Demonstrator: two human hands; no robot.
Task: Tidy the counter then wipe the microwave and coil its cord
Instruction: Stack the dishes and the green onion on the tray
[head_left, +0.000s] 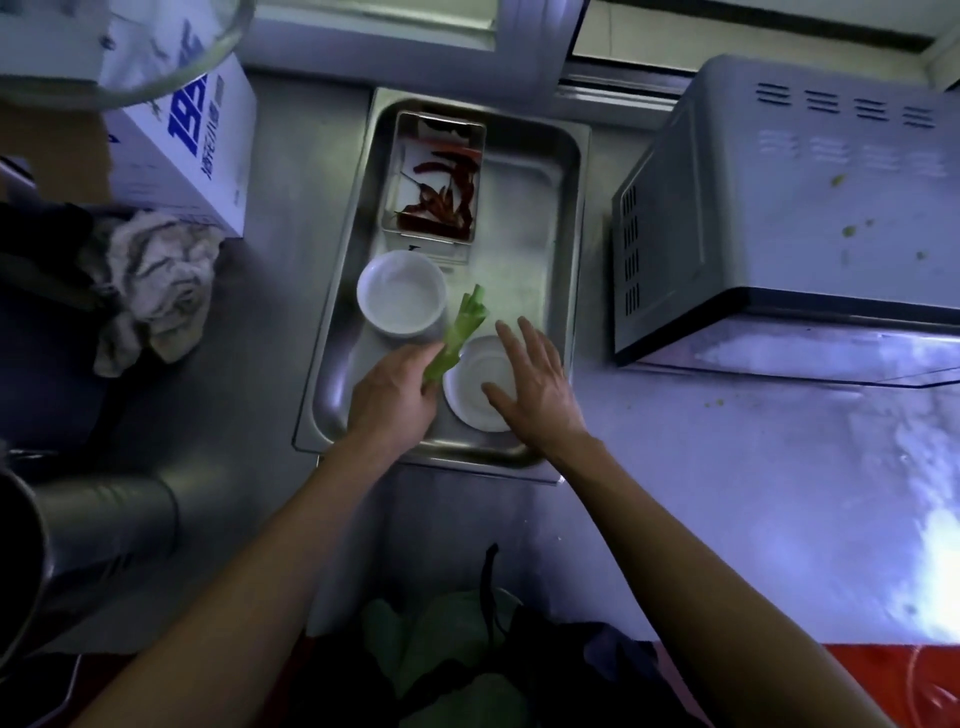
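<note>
A steel tray (556, 208) lies on the counter left of the grey microwave (789, 218). In it are a small steel box of dried red chillies (441, 192), a white bowl (401, 293) and a smaller white dish (475, 387). My left hand (392, 397) is shut on the lower end of a green vegetable stalk (460, 327), which points up between the bowl and the dish. My right hand (535, 382) is spread flat, fingers apart, over the right side of the small dish. The microwave top carries a few green specks. Its cord is not visible.
A crumpled cloth (156, 283) lies left of the tray, beside a white and blue carton (192, 150). A steel pot (78, 530) stands at the near left. Green leaves (447, 639) sit below the counter's front edge. Bare steel counter (753, 493) spreads to the right.
</note>
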